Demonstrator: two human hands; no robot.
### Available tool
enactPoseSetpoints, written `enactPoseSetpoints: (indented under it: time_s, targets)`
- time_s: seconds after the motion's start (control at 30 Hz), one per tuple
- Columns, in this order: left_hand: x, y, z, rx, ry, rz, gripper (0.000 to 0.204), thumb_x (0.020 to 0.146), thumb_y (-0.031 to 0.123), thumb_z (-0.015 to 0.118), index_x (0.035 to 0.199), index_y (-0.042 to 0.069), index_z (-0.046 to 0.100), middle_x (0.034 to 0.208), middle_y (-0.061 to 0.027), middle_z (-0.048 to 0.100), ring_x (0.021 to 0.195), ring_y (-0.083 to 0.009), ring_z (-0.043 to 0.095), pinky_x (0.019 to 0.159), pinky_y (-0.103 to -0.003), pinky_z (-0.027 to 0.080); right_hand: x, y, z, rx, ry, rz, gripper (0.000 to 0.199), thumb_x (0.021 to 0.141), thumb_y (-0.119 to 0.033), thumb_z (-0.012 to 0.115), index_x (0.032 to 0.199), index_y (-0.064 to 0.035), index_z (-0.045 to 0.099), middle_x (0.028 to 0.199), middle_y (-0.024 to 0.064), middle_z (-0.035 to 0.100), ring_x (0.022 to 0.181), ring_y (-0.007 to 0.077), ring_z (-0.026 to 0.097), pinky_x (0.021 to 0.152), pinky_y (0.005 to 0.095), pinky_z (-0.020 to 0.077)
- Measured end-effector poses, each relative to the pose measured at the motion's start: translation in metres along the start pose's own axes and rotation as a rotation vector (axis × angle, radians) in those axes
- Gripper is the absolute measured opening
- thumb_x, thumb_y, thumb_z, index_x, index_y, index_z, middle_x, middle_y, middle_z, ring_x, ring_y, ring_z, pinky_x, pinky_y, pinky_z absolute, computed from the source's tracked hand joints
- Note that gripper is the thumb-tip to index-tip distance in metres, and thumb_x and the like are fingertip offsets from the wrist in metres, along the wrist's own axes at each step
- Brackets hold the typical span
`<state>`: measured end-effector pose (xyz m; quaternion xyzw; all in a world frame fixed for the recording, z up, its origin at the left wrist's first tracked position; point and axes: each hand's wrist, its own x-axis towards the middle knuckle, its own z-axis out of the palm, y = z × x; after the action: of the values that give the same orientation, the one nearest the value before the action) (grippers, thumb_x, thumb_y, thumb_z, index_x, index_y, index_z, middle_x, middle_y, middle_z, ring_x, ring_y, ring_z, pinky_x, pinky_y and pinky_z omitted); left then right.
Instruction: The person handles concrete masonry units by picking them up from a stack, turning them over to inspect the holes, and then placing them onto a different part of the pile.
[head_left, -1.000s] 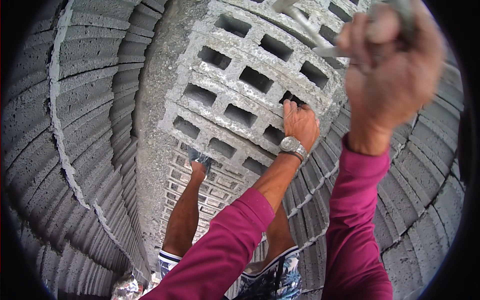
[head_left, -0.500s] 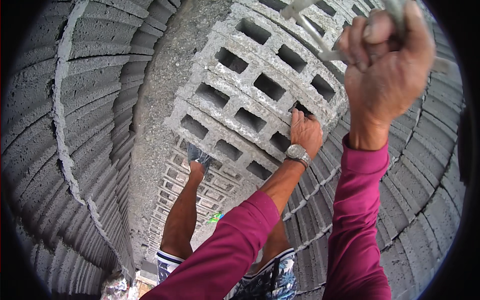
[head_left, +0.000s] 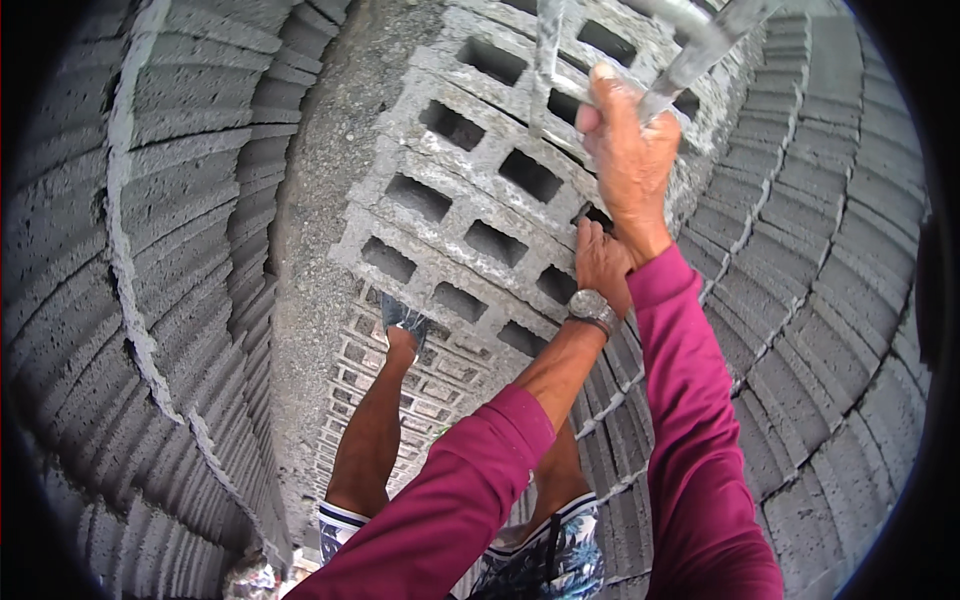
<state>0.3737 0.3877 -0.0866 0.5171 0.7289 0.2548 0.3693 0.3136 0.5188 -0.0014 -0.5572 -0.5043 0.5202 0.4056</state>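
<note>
Hollow grey concrete blocks [head_left: 425,276] stand side by side in a row before me, their rectangular holes facing up. My left hand [head_left: 605,262], with a watch on its wrist, is closed on the right end of the third block [head_left: 490,150] from the near end, fingertips at its end hole. Just beyond it, partly overlapping in view, my right hand [head_left: 636,150] is closed round a grey metal tool [head_left: 705,55] made of bars. One thin bar of it hangs down over the blocks. The tool's far end is cut off by the upper edge.
Tall stacks of grey concrete blocks rise on the left [head_left: 185,210] and on the right [head_left: 800,380]. Between the left stack and the row runs a rough gritty strip of ground [head_left: 335,150]. Lower blocks with openings [head_left: 350,375] lie around my foot [head_left: 402,312].
My right hand has come down and to the left with the metal tool, from the upper right to close above my left hand. The left hand has hardly moved.
</note>
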Motion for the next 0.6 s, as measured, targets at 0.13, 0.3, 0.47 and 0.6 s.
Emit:
enactPoseSetpoints:
  time_s: [0.13,0.3,0.47,0.6]
  targets:
    - [0.011,0.007,0.004,0.388,-0.061,0.054,0.037,0.076,0.035,0.076,0.083,-0.002,0.072,0.079,-0.018,0.07,0.098,-0.0293,0.061,0.106,-0.04,0.031,-0.014,-0.028,-0.084,0.116,0.284,-0.03,0.03,0.096,-0.03,0.063,0.078,-0.0066,0.061,0.061,-0.0004,0.054,0.047,0.0065,0.044,0.044,0.0245,0.0341]
    - [0.014,0.017,0.012,0.401,-0.095,0.043,0.039,0.069,0.031,0.08,0.079,-0.005,0.07,0.077,-0.0199,0.069,0.093,-0.0307,0.062,0.106,-0.043,0.032,-0.076,0.018,-0.191,0.032,0.622,0.162,0.039,0.099,-0.034,0.059,0.072,-0.0059,0.061,0.056,-0.0024,0.05,0.049,0.0057,0.044,0.046,0.023,0.0324]
    - [0.02,0.016,0.018,0.564,-0.144,-0.045,0.041,0.061,0.039,0.082,0.062,0.001,0.066,0.064,-0.0181,0.063,0.08,-0.0326,0.062,0.095,-0.043,0.038,-0.115,0.102,-0.217,-0.077,0.79,0.403,0.051,0.099,-0.042,0.058,0.065,-0.0034,0.063,0.056,0.0006,0.057,0.05,0.01,0.05,0.048,0.0288,0.0366]
    - [0.023,0.011,-0.03,0.32,-0.172,-0.106,0.052,0.068,0.034,0.085,0.052,0.006,0.044,0.051,-0.0061,0.05,0.045,-0.0162,0.039,0.045,-0.037,0.033,-0.122,0.142,-0.232,0.082,0.814,0.404,0.049,0.097,-0.043,0.06,0.067,-0.0032,0.061,0.057,0.0004,0.054,0.048,0.0084,0.047,0.046,0.0261,0.0355]
